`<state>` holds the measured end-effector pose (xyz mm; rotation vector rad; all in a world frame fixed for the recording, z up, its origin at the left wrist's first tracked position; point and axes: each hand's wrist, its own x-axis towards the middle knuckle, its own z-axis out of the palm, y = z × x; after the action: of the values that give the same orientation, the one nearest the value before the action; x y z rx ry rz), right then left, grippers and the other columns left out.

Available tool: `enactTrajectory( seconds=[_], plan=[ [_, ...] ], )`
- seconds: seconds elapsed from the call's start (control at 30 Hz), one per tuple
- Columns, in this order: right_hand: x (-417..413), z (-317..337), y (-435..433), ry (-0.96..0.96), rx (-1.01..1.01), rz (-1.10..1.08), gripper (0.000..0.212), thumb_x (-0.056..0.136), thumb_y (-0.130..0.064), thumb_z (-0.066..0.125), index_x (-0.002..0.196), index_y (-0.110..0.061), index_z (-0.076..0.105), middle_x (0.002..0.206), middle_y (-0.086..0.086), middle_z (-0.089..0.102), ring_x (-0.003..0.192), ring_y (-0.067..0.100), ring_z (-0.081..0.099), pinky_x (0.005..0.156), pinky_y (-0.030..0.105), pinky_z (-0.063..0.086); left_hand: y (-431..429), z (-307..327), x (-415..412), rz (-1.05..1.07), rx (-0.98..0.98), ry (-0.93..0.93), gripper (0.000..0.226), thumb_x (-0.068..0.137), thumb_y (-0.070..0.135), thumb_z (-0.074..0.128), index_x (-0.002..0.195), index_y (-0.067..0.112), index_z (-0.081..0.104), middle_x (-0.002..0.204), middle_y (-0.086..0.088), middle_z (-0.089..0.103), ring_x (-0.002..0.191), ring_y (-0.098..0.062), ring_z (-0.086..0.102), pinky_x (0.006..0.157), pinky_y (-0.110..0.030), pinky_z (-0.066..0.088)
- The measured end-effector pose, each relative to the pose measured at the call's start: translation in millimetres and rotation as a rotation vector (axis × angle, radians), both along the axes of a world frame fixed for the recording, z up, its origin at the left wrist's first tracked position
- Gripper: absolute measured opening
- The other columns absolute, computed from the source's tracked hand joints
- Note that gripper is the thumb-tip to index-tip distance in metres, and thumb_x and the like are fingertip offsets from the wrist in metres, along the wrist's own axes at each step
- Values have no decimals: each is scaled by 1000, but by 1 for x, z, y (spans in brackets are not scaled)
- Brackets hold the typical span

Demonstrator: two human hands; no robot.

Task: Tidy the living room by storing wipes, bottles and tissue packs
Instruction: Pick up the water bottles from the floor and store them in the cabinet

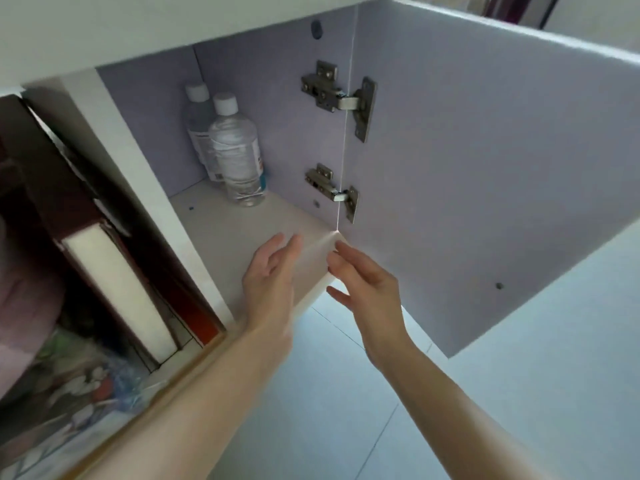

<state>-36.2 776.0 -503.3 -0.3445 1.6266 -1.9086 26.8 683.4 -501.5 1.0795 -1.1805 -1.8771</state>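
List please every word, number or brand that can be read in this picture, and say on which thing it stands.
No text can be read here.
Front bottle: white label with print and a small code square, too blurred to read.
Back bottle: white label, print too small to read.
Books in the left compartment: no title legible.
Cabinet door and hinges: no markings legible.

Clear bottles point(235, 150), white caps point(225, 102)

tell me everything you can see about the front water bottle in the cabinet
The front bottle is clear ribbed plastic with a white screw cap and a pale label wrapped around its middle. It stands upright on the cabinet floor, near the back right corner, just ahead of a second bottle. Neither hand touches it.
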Motion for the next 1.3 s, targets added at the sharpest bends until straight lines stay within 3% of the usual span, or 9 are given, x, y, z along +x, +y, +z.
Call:
enactTrajectory(
  seconds=[0.13, 0.2, 0.3, 0.43, 0.57, 0.8, 1.0, 1.1, 1.3],
  plan=[
    [11, 3, 49, 16, 29, -36, 30, 83, -25, 72, 113, -31, 69, 109, -20, 70, 100, -4, 65, 96, 35, 52, 27, 3, 18, -131, -76, -3, 22, 83, 33, 71, 104, 35, 66, 94, 25, 69, 97, 6, 62, 80, -16, 43],
    [15, 2, 79, 11, 57, -106, 28, 81, -23, 74, 108, -32, 71, 107, -18, 71, 100, -1, 66, 96, 38, 53, 48, 6, 23, -231, -81, -4, 26, 81, 32, 72, 107, 34, 66, 100, 21, 69, 91, 11, 63, 77, -15, 43],
    [19, 4, 115, 32, 95, -170, 27, 75, -21, 79, 99, -32, 73, 104, -15, 73, 99, 4, 68, 97, 41, 52, 73, 7, 29, -354, -84, -21, 38, 71, 38, 76, 107, 36, 66, 112, 8, 68, 100, 4, 63, 80, -16, 43],
    [26, 8, 164, 72, 139, -196, 31, 74, -26, 78, 102, -34, 71, 107, -13, 73, 104, 5, 67, 98, 40, 51, 110, 4, 33, -523, -50, -54, 47, 59, 50, 75, 104, 42, 67, 112, 15, 67, 105, 5, 61, 76, -14, 40],
    [28, 9, 199, 73, 174, -253, 49, 62, -39, 74, 109, -29, 70, 108, -11, 73, 105, 6, 67, 95, 37, 54, 143, -1, 28, -643, -63, -100, 51, 58, 56, 70, 107, 44, 63, 113, 18, 65, 110, 3, 58, 73, -13, 39],
    [1, 4, 240, 30, 152, -369, 61, 58, -42, 77, 115, -24, 68, 112, -8, 72, 107, 8, 66, 91, 36, 53, 190, -10, 4, -761, -72, -128, 36, 73, 44, 75, 107, 40, 64, 109, 16, 68, 103, 5, 62, 77, -13, 43],
    [-31, -7, 261, -32, 109, -463, 56, 59, -36, 77, 113, -22, 69, 110, -5, 73, 105, 8, 67, 89, 36, 54, 214, -8, -28, -826, -62, -94, 50, 64, 51, 75, 111, 38, 64, 112, 12, 67, 108, 1, 61, 74, -12, 46],
    [-49, -12, 267, -41, 108, -478, 52, 62, -35, 75, 112, -23, 69, 110, -5, 73, 105, 8, 67, 88, 35, 54, 221, -6, -50, -823, -61, -73, 61, 55, 56, 74, 112, 37, 63, 112, 13, 66, 107, 4, 60, 69, -4, 47],
    [-93, -22, 273, -71, 92, -504, 46, 61, -35, 74, 106, -26, 69, 108, -4, 73, 104, 11, 68, 87, 35, 54, 229, -7, -98, -733, -46, -78, 60, 55, 55, 74, 111, 37, 62, 111, 14, 64, 109, 3, 59, 68, -3, 45]
  ],
)
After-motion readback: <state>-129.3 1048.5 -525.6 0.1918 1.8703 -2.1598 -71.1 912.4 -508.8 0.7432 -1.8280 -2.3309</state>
